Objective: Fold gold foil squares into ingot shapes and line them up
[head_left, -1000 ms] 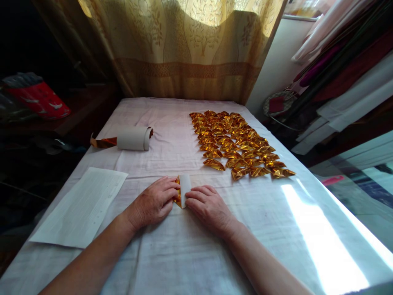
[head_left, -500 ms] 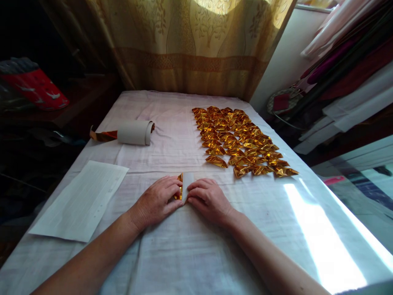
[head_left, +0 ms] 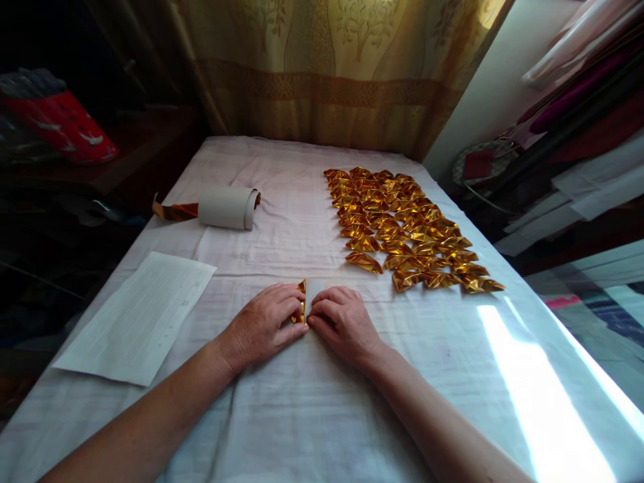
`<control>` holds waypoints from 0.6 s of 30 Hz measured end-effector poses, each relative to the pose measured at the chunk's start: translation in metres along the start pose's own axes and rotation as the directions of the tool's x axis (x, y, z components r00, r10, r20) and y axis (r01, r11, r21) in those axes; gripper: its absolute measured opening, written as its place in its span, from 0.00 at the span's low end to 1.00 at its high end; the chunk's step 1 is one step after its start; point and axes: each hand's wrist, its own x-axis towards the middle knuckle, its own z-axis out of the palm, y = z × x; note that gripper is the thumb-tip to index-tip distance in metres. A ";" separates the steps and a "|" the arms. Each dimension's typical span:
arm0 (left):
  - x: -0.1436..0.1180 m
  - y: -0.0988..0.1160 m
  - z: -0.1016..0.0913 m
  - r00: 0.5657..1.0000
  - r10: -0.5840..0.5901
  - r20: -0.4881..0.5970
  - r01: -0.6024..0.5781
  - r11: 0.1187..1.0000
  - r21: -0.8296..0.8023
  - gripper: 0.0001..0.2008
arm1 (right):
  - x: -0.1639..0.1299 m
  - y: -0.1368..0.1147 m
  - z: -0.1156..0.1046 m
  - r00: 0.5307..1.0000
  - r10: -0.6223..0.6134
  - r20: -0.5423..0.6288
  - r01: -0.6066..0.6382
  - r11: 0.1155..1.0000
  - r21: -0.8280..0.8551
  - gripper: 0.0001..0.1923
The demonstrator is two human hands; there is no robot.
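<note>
Grip first, in the head view: the left hand (head_left: 261, 318) pinches the gold side of a small folded paper (head_left: 314, 288), thumb at its near end and fingers curled over the foil. Right hand (head_left: 345, 322) closes thumb and fingertips on the white side, near the close corner. Both work low over the bench (head_left: 282, 416), with the paper between them, roughly midway across. How far the fingers reach beneath it is hard to tell, since the knuckles cover much of it.

For a clean fold, I judge it best that the left pins the gold part while the right lines up the white edge and presses along the crease from one end to the other. Light pressure should suit the foil, which probably marks easily.

As for room, bare cloth spreads on the near side of both wrists and gives them space to pivot. Beyond the paper and to the right lie rows of gold pieces (head_left: 410, 235); their front row sits near the right hand, so swings that way should stay short. The roll (head_left: 224, 208) has its gold tail at the bench's left edge, and the sheet (head_left: 135, 318) lies beside the left forearm.
</note>
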 end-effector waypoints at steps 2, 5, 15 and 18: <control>-0.001 0.000 0.002 1.000 -0.018 -0.010 0.018 1.000 0.001 0.06 | 0.000 -0.001 0.000 1.000 0.002 -0.005 -0.002 1.000 -0.014 0.03; -0.001 0.001 0.004 0.999 -0.035 -0.019 0.035 0.999 -0.001 0.06 | 0.000 -0.002 0.000 1.000 0.015 -0.002 -0.015 0.999 -0.035 0.03; -0.001 0.004 0.005 0.998 -0.056 -0.018 0.057 0.997 0.048 0.06 | 0.005 0.002 -0.002 0.997 0.055 0.047 -0.053 0.997 -0.059 0.06; -0.001 0.004 0.005 0.998 -0.063 -0.012 0.063 0.997 0.053 0.06 | 0.006 0.006 -0.003 0.998 0.040 0.058 -0.040 0.999 -0.010 0.04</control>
